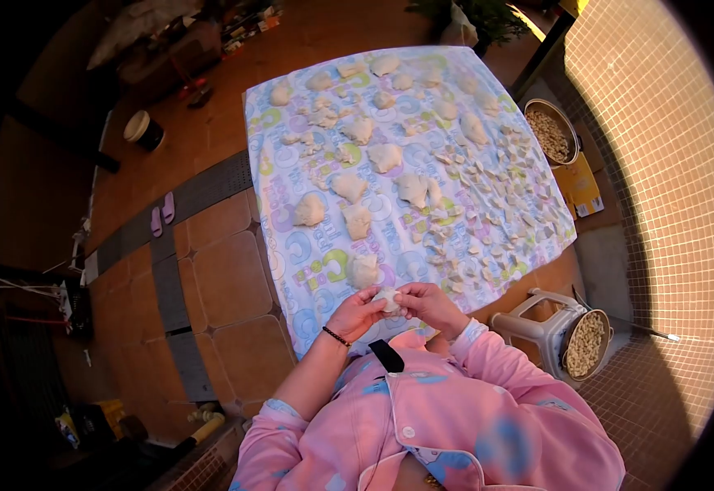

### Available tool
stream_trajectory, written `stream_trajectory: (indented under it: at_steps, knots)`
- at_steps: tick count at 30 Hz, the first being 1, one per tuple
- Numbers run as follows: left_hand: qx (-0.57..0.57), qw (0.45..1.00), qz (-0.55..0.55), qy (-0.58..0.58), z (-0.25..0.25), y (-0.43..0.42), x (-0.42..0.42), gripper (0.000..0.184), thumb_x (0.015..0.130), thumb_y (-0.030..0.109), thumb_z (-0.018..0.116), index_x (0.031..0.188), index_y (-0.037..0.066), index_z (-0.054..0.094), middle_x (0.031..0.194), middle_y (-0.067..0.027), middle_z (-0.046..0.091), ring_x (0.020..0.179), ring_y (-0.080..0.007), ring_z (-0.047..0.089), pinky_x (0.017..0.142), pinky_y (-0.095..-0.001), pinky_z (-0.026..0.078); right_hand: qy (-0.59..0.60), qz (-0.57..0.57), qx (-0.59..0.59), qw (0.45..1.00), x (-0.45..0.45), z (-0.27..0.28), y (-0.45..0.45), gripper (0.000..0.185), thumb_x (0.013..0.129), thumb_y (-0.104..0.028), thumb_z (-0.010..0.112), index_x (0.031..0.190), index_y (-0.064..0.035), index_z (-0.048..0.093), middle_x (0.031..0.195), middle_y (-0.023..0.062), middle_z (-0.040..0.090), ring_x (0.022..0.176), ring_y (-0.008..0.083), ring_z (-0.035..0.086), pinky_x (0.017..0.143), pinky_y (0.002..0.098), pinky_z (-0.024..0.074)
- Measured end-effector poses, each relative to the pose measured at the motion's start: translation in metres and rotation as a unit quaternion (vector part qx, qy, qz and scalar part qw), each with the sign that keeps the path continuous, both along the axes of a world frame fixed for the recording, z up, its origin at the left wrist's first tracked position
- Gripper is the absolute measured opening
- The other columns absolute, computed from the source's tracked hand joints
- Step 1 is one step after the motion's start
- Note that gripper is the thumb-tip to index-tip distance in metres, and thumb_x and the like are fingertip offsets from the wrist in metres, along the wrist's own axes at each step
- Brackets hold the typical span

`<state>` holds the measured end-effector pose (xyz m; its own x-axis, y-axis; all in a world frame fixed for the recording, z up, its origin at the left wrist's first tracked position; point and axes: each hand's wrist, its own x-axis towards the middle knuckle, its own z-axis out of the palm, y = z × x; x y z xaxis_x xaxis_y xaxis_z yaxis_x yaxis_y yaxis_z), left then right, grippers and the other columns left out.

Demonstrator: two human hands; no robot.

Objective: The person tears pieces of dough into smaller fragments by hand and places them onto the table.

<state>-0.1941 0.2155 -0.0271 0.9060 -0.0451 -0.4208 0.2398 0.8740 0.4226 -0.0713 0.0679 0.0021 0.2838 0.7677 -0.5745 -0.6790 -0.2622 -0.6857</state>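
Note:
Close in front of my body, both hands pinch a pale, dough-like lump (pixel 389 302). My left hand (pixel 357 315), with a dark beaded bracelet at the wrist, grips its left side. On the other side the fingers of my right hand (pixel 427 303) press against it. Just beyond my hands another pale lump (pixel 363 270) lies on the patterned cloth (pixel 291 270). More whole lumps, such as one (pixel 386 158) near the middle, are spread over the cloth. Many small torn pieces (pixel 496 184) cover its right side.
To the right, a pot (pixel 584 344) of small pale pieces sits on a light plastic stool (pixel 529 326). Farther back are another filled pot (pixel 552 131) and a yellow box (pixel 578 184). Purple slippers (pixel 162 214) and a bucket (pixel 144 131) stand on the tiled floor at left.

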Motion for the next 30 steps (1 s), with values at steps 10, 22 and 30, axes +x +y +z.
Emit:
stream_trajectory:
  at_steps: [10,22,30]
  knots:
    - [-0.033,0.999,0.021,0.021,-0.001,-0.002,-0.003,0.027,0.084,0.002,0.051,0.111,0.000,0.047,0.107,-0.0098,0.055,0.098,-0.0204,0.055,0.085,-0.0343,0.047,0.037,0.011,0.006,0.999,0.004,-0.008,0.002,0.015,0.082,-0.017,0.060,0.085,-0.0027,0.059,0.068,0.0002,0.055,0.059,0.0068,0.050,0.054,0.0189,0.0416]
    - [-0.046,0.995,0.063,0.056,-0.007,0.002,-0.001,0.029,0.086,0.007,0.050,0.115,0.004,0.044,0.102,-0.0081,0.056,0.095,-0.0202,0.056,0.083,-0.0321,0.047,-0.556,0.002,-0.197,0.808,0.065,-0.068,0.010,0.021,0.077,-0.018,0.062,0.088,-0.0009,0.058,0.072,0.0123,0.056,0.066,0.0241,0.056,0.061,0.0323,0.0450]
    - [-0.030,0.994,0.088,0.062,0.007,0.000,0.001,0.032,0.086,0.006,0.050,0.116,0.005,0.042,0.104,-0.0073,0.054,0.095,-0.0205,0.056,0.081,-0.0311,0.047,-0.681,0.027,-0.236,0.693,0.060,-0.055,0.023,0.022,0.075,-0.016,0.061,0.092,-0.0013,0.059,0.080,0.0165,0.057,0.074,0.0314,0.057,0.064,0.0377,0.0460]
